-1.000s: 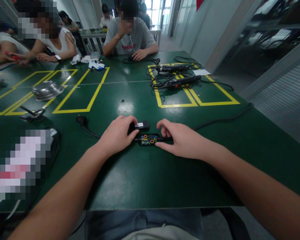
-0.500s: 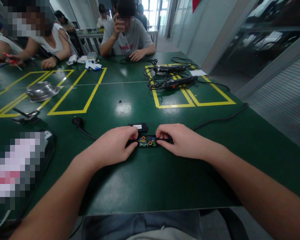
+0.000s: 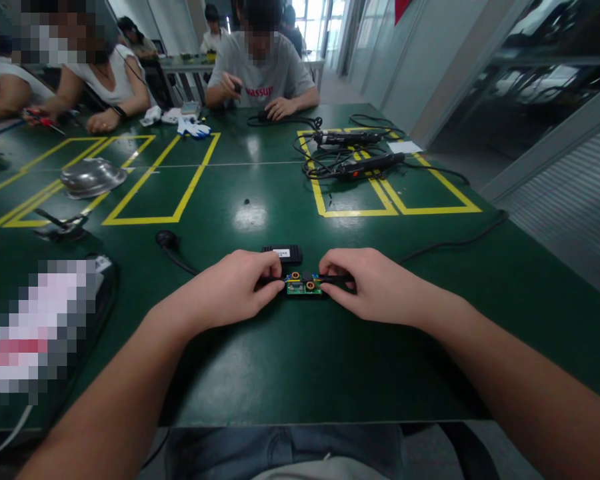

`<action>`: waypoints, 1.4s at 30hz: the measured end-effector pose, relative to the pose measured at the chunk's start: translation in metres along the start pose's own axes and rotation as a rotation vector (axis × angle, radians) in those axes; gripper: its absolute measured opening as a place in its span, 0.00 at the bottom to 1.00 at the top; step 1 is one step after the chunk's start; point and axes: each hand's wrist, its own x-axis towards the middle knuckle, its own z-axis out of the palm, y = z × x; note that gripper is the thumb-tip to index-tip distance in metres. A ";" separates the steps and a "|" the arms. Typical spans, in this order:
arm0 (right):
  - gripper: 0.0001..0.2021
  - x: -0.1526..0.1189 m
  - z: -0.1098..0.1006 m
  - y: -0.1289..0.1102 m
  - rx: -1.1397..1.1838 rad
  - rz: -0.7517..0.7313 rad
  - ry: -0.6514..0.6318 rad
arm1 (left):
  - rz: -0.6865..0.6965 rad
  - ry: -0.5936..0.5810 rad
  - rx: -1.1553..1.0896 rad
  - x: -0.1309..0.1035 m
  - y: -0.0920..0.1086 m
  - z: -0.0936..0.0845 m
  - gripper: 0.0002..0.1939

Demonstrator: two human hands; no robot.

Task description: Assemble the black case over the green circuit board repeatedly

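Observation:
A small green circuit board [image 3: 300, 289] with copper-coloured ring coils lies between my hands, over a black housing half that shows only as a dark edge. My left hand [image 3: 235, 287] is closed, thumb and fingers pinching the black cable at the board's left end. At the right end, my right hand [image 3: 373, 283] pinches the other black cable [image 3: 453, 244], which runs off to the right. The left cable leads to a black plug [image 3: 167, 240]. Just behind the board rests a ribbed black cover [image 3: 293, 255] with a white label. My fingers hide the cable ends.
Black corded tools [image 3: 370, 165] lie in yellow-taped areas at the back right. A metal bowl [image 3: 94, 177] and a dark metal piece [image 3: 63, 227] are at left, near a blurred-out object [image 3: 40, 320]. People sit across and at the far left.
The green board shows more plainly and looks raised from the black housing, with both hands still pinching the cables. The person opposite has lowered a hand. The view has shifted slightly.

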 end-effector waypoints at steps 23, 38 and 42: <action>0.05 0.001 -0.009 0.016 0.096 -0.010 -0.086 | 0.035 -0.019 0.071 0.002 -0.010 0.001 0.05; 0.05 0.005 0.003 0.011 0.116 0.021 -0.019 | 0.100 0.302 0.277 0.009 -0.008 0.012 0.10; 0.05 0.008 0.010 0.011 0.118 0.011 0.018 | -0.007 0.323 0.211 0.020 -0.020 0.021 0.18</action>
